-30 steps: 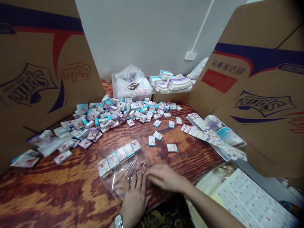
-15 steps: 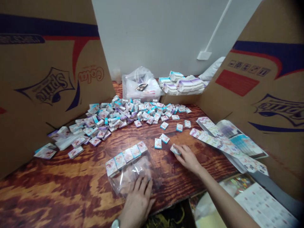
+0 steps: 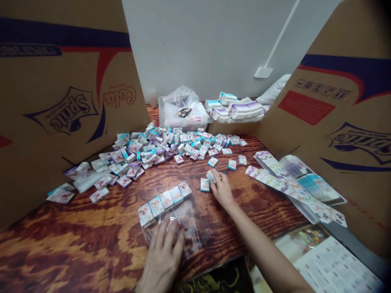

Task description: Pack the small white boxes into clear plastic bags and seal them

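My left hand (image 3: 165, 248) lies flat, fingers stretched, on a clear plastic bag (image 3: 191, 224). At the bag's far end is a row of several small printed boxes (image 3: 166, 199), side by side, white with blue and purple edges. Farther right, my right hand (image 3: 222, 189) has its fingers closed on a small printed box (image 3: 211, 176); the fingers partly cover it, and I cannot tell whether a second box is under them. Touching distance to its left lies another small box (image 3: 205, 185). A few more loose boxes (image 3: 232, 164) lie just beyond.
A heap of small boxes (image 3: 146, 150) spreads along the back left of the wooden table (image 3: 76, 240). Cardboard panels (image 3: 61, 81) stand on both sides. Behind are plastic bags (image 3: 183, 110) and wrapped packs (image 3: 244, 109). Printed strips (image 3: 293, 187) lie at right, printed sheets (image 3: 339, 264) below.
My right hand has moved left and away from me, over the box beside the nearer loose one. My left hand has slid left and up the bag, closer to the row.
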`<state>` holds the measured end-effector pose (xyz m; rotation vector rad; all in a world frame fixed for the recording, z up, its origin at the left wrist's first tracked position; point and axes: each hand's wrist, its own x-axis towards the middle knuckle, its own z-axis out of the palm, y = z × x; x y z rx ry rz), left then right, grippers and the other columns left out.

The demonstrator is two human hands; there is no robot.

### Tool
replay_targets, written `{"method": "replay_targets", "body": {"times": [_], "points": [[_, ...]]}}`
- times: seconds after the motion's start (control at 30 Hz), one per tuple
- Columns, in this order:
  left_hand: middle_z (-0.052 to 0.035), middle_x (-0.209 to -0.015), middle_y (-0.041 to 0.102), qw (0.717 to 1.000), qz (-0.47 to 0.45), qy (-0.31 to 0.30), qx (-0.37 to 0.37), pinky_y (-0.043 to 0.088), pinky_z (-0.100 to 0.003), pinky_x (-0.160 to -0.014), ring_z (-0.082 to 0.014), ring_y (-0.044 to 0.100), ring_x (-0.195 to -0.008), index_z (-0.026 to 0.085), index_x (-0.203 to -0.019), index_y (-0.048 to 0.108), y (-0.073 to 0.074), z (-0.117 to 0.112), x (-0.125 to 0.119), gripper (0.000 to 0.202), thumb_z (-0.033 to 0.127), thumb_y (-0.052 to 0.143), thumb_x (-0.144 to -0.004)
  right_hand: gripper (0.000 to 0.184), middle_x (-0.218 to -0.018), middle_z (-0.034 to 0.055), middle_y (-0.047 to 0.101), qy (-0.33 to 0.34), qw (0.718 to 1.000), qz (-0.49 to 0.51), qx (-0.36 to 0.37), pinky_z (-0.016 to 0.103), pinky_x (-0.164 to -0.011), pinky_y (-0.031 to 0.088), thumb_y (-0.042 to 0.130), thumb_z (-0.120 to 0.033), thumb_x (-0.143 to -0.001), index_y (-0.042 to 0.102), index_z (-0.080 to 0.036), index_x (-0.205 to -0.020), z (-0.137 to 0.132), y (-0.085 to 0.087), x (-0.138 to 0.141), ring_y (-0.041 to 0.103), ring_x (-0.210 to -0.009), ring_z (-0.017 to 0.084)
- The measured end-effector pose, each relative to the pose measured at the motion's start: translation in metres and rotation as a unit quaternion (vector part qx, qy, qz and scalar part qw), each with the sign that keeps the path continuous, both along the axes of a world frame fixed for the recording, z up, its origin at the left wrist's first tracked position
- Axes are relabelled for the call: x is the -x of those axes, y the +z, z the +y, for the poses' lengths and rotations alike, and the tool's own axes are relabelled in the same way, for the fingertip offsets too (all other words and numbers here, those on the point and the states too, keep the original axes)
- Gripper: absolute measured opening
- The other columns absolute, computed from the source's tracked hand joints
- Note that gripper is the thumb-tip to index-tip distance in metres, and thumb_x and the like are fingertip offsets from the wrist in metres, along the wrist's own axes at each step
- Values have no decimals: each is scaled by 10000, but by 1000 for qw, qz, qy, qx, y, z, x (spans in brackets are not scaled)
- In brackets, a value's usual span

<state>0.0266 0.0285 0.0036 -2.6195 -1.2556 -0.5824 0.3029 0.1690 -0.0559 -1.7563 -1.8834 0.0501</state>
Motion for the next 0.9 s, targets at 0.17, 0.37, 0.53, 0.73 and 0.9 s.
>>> {"method": "replay_targets", "body": {"times": [0.17,0.37,0.53,0.73,0.9], "points": [[-144,-1408,405,997,5,64,32,237,-606,-1035,-387,93,-1380,239,-1087,621,-8,13,3,301,294,620,-791,591,-1306,220,349,-52,998,-21,6,494,-885,442,485,-386,-875,338,-139,-1392,-22,-12,52,428,-1150,326],[-110,-1479,295,997,42,-5,71,234,-595,-1040,-390,89,-1380,319,-1223,544,-6,13,15,429,307,621,-801,527,-1292,220,336,-26,999,-25,29,453,-931,429,445,-223,-867,360,-91,-1370,-17,-17,48,409,-1183,309],[-111,-1482,289,992,82,-6,101,226,-620,-1035,-408,159,-1362,286,-1118,619,-12,6,19,321,356,611,-805,549,-1231,167,380,29,998,55,-20,423,-969,422,434,-240,-870,315,-143,-1397,-62,35,31,452,-1158,264],[-169,-1432,364,989,124,45,59,249,-590,-1060,-384,188,-1356,114,-1250,525,-19,12,14,400,151,466,-856,508,-1251,155,441,189,982,18,12,363,-940,467,476,-201,-856,362,-202,-1351,-165,84,62,473,-1161,249],[-162,-1444,346,992,115,51,24,307,-559,-1047,-348,194,-1363,88,-1304,459,-10,13,12,482,39,390,-830,446,-1209,179,497,172,980,-99,19,393,-860,514,469,-132,-836,467,-163,-1281,-161,43,101,540,-1053,264]]}}
